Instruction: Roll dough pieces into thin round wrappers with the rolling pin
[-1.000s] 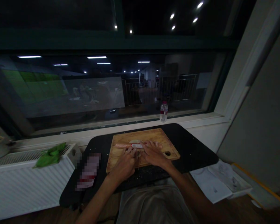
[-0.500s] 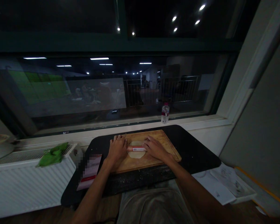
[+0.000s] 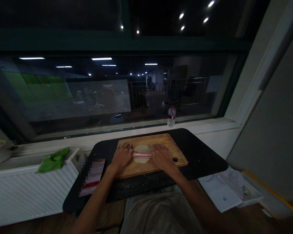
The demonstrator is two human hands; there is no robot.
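A round, flat sheet of pale dough lies on a wooden cutting board. Across its middle rests a rolling pin with red and white markings. My left hand covers the pin's left end, and my right hand covers the right end. Both hands are closed over the pin, low against the board; its ends are hidden under them.
The board sits on a black table. A pink-and-red packet lies at the table's left. Behind stands a clear bottle on the windowsill. A green cloth drapes over the radiator; papers lie lower right.
The rolling pin has turned, so a different side of its markings shows. My right hand has shifted slightly left, uncovering the hole in the board. The whole view has moved a little.
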